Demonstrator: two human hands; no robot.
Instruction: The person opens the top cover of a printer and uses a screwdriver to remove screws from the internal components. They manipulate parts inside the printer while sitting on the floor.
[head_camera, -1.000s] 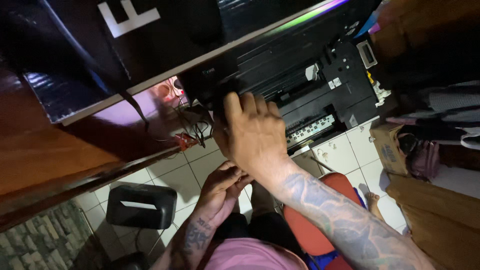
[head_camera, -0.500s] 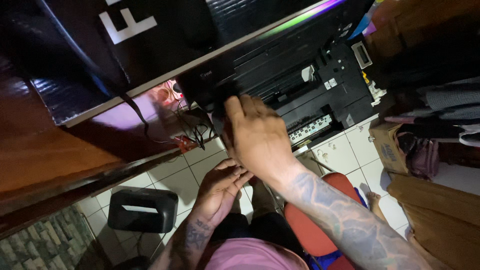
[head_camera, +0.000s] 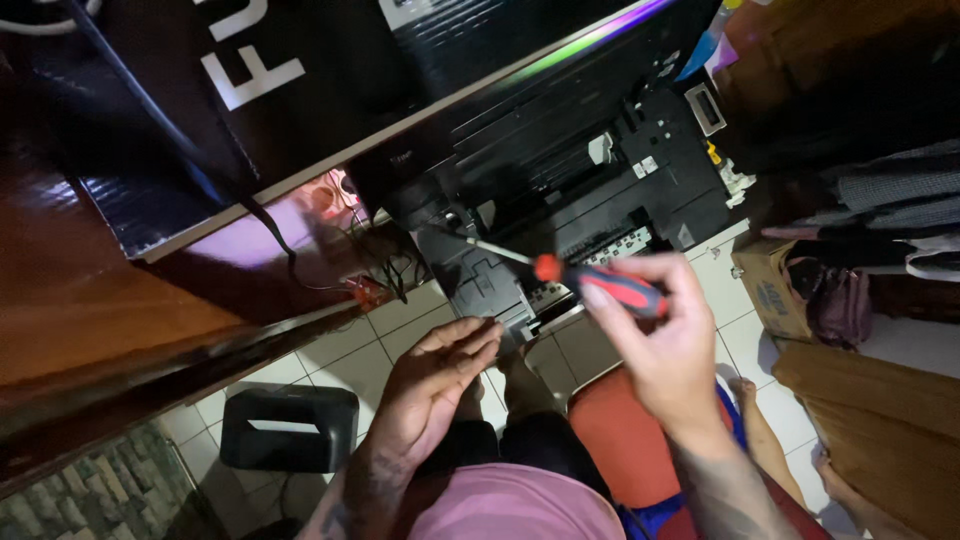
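Note:
My right hand (head_camera: 655, 345) grips a screwdriver (head_camera: 585, 280) by its red and black handle. The metal shaft points up and left toward the opened black printer (head_camera: 590, 170) on the tiled floor. My left hand (head_camera: 430, 390) lies below the printer's front edge, fingers stretched toward it and loosely apart, holding nothing. The printer's cover is off and its inner frame and white parts show.
A large black box (head_camera: 300, 90) with white print leans at the top left. A tangle of dark cables (head_camera: 385, 265) lies beside the printer. A small black device (head_camera: 290, 428) sits on the tiles at lower left. A cardboard box (head_camera: 772, 290) and clothes are at the right.
My right hand has pulled back from inside the printer, down and right, and now shows the screwdriver in its grip. My left hand stays near the printer's front edge.

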